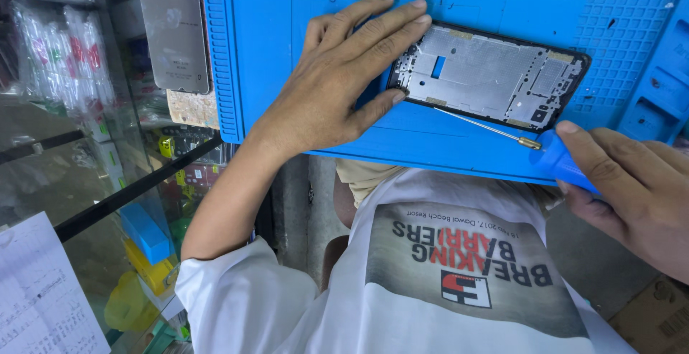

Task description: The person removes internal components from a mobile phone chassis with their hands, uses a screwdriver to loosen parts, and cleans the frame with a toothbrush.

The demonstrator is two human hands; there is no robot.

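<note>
L hand (337, 81) flat, fingers spread, pinning phone frame (488, 74) mid blue mat (265, 53), nr its front edge. R hand (631, 189) grips screwdriver (552, 154), tip at frame's near edge. Keep shaft square to screw, light pressure, frame held firm.

You had a matt blue rubbery mat (402, 139) with a moulded grid under the phone frame (490, 74), whose dull grey metal plate sat in a glossy black plastic rim. Your screwdriver (531, 144) had a thin polished metal shaft, brass-coloured collar and smooth blue plastic handle
</note>
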